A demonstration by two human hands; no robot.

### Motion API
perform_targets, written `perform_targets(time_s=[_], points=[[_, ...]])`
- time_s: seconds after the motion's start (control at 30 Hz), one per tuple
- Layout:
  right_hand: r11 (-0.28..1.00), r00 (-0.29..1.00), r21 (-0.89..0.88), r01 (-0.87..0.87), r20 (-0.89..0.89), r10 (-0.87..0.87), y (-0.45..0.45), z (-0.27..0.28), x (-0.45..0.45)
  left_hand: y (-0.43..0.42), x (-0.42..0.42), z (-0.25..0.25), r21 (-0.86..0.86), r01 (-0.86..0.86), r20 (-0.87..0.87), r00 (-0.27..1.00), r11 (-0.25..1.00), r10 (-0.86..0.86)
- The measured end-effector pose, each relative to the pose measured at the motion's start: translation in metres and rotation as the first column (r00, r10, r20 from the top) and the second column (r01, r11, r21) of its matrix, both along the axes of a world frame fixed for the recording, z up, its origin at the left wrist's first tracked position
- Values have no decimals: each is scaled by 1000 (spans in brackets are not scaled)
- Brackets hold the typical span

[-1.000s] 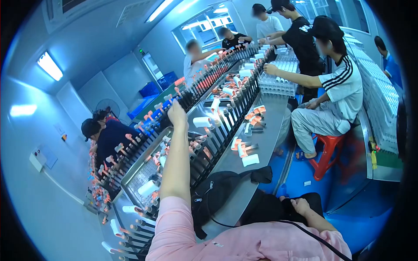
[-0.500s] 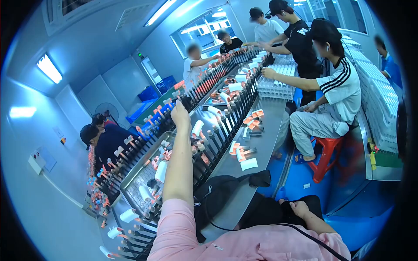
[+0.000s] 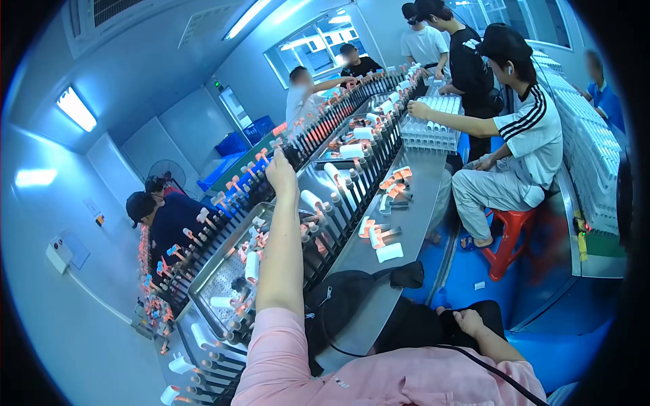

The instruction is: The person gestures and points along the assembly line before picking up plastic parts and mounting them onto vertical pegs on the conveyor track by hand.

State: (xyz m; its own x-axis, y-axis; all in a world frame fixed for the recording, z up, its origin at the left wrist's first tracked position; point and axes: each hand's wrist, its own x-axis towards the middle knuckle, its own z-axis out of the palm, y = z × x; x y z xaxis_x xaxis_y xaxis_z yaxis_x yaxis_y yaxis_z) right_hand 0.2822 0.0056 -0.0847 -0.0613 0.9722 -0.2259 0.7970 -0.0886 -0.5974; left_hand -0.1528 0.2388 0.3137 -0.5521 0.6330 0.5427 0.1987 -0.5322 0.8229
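Observation:
My left hand (image 3: 281, 174) reaches far forward at the end of my outstretched arm, over the looping line of dark upright pegs (image 3: 342, 193). Its fingers are drawn together beside the far row; what they grip is hidden behind the hand. Small orange-and-white pieces (image 3: 233, 184) sit on pegs just left of it. Down in my lap, my right hand (image 3: 468, 322) rests on my dark trousers, fingers laid loosely and holding nothing that I can see. White curved pieces (image 3: 311, 199) top the nearer pegs, beside my forearm.
A perforated metal tray (image 3: 206, 308) with loose parts lies inside the loop. Orange and white parts (image 3: 380, 233) lie on the steel ledge, near a black bag (image 3: 342, 298). A co-worker on a red stool (image 3: 504, 247) reaches to clear racks (image 3: 430, 139). Other people stand farther along.
The pieces on the pegs have shifted along the line. My left hand stays near the far row, its fingers slightly more raised. My right hand has hardly moved. Co-workers' arms have shifted.

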Motion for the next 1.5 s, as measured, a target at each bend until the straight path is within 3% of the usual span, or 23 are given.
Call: perform_targets(time_s=[0.1, 0.13, 0.23, 0.27, 0.37, 0.5, 0.53, 0.63, 0.67, 0.77, 0.9, 1.0, 1.1, 1.13, 1.23, 1.27, 1.37, 1.4, 1.43, 1.5], points=[[999, 999, -19, 30, -14, -30, -2, 6, -1, 7, 14, -34, 243, -301, -188, 918, 922, 349], [1000, 1000, -8, 24, -13, -24, -4, 5, 0, 20, -18, -56, -3, -492, -588, 705, 871, 396], [1000, 1000, 24, 17, -10, -17, -6, -2, 2, 13, -18, -51, -247, -207, -104, 977, 947, 186], [999, 1000, 33, 14, -8, -14, -5, -3, 2, 17, -23, -49, -223, -233, -102, 971, 947, 215], [999, 1000, 39, -22, 14, 21, 2, -5, 1, 5, -6, -18, 50, -64, 54, 997, 997, 62], [999, 1000, 34, -17, 25, 16, 0, -5, -1, -5, 5, -20, 13, -118, -199, 973, 993, 118], [999, 1000, 40, -15, 22, 14, -1, -6, 0, -2, 16, -34, 204, -265, -276, 908, 942, 315], [998, 1000, 60, 3, 5, -3, 0, -6, 1, -7, 3, -32, -232, -163, -125, 983, 959, 137], [999, 1000, 51, 0, 3, -1, -4, -4, 1, -7, 2, -30, -299, -116, -24, 993, 947, 114], [999, 1000, 41, -8, 8, 8, 0, -1, 1, 5, 0, -18, -77, -64, -24, 998, 995, 63], [996, 996, -84, -16, 83, 23, -1, 11, -4, 6, 5, -17, -30, -94, -228, 970, 995, 85], [997, 998, -80, 5, 60, -1, -2, 10, -2, 16, -7, -58, 59, -329, -511, 801, 942, 312], [998, 1000, -68, 6, 30, -4, -3, 10, -1, 26, -18, -52, -209, -152, -23, 988, 966, 150], [998, 999, -65, -2, 35, 4, -4, 8, 0, 10, -7, -35, -150, -75, 99, 991, 986, 91], [999, 999, -49, -24, 38, 26, 0, 1, -2, 15, -15, -11, 21, 48, 115, 992, 999, -50], [999, 999, -45, -26, 37, 27, 0, 2, -2, 17, -17, -7, 55, 42, 39, 998, 998, -45], [999, 999, -40, -9, 35, 10, -1, 3, -1, 1, 3, -9, 101, -175, -214, 957, 979, 193], [999, 999, -41, -1, 35, 2, -1, 2, -1, 14, -2, -32, 151, -283, -257, 914, 947, 314], [999, 999, -49, 0, 42, 2, -3, 3, -1, 28, -29, -57, -89, -497, -589, 725, 863, 357], [998, 998, -57, 4, 58, -1, -2, 7, -1, 38, -44, -57, -291, -315, -150, 947, 903, 282]])
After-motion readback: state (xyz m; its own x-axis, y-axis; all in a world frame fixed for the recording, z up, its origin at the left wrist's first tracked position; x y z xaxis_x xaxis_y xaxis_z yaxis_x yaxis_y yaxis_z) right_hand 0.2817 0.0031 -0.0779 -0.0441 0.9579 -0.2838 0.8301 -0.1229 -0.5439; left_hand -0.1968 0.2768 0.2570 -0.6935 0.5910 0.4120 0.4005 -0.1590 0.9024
